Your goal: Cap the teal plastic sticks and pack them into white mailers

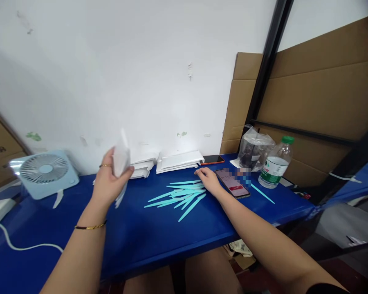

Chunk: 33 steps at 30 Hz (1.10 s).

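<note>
My left hand (106,179) is raised above the table's left half, thumb and fingers closed on a small white paper packet (122,157) blurred by motion. More white paper packets (180,160) lie in piles along the wall behind it. Several thin, tapered teal plastic sticks (180,195) are fanned out at the table's middle. At their right ends rests my right hand (209,181), palm down with fingers curled; whether a stick is between the fingertips is hidden. Just right of this hand lies a phone (233,182) with a lit screen.
A light blue fan (47,169) stands at the left, near a white cable (27,247). A second phone (213,159) lies by the wall. To the right are a water bottle (276,163), a bagged cup (254,149) and a lone teal stick (263,193). The blue table (159,245) ends before my lap.
</note>
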Motion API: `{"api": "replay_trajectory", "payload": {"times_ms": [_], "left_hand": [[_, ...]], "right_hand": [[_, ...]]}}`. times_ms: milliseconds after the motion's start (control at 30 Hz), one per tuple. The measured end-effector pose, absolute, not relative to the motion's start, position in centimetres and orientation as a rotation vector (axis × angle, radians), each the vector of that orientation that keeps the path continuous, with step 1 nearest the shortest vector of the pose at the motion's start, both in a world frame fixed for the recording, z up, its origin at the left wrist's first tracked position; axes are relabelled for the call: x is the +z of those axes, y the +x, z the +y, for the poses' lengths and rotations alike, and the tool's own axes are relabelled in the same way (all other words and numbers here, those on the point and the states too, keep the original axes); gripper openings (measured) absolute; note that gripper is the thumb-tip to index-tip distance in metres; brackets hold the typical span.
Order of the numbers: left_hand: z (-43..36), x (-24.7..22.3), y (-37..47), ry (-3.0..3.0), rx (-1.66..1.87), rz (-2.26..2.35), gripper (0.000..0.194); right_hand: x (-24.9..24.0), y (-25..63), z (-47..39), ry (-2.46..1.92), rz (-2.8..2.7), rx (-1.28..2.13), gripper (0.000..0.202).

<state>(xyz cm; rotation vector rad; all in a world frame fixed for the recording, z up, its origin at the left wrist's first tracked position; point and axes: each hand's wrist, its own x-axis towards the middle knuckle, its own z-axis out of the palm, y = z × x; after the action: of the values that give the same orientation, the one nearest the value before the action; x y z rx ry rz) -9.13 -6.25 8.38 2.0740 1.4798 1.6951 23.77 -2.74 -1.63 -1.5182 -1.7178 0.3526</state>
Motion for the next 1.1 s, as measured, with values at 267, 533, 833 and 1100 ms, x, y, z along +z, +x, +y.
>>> {"api": "replay_trajectory", "payload": {"times_ms": [267,533,833,1100], "left_hand": [[-5.3,2.9,-12.2,2.418,0.095,1.993,0.092],[-5.3,2.7,-3.1,2.541,0.254,1.236,0.05],[-4.1,2.6,-0.1,2.648,0.563,1.313,0.038],[-0.2,0.9,0.3,2.667,0.396,1.397,0.031]], "right_hand": [[1.3,27.9,0.3,-1.439,-2.049,0.731,0.022],[0.4,26.7,2.4,-1.402,-2.293,0.875,0.016],[-0.3,25.9,1.8,-1.216,-2.186,0.864,0.02],[-0.2,25.1,1.6,-1.094,-2.063,0.913,0.024]]}}
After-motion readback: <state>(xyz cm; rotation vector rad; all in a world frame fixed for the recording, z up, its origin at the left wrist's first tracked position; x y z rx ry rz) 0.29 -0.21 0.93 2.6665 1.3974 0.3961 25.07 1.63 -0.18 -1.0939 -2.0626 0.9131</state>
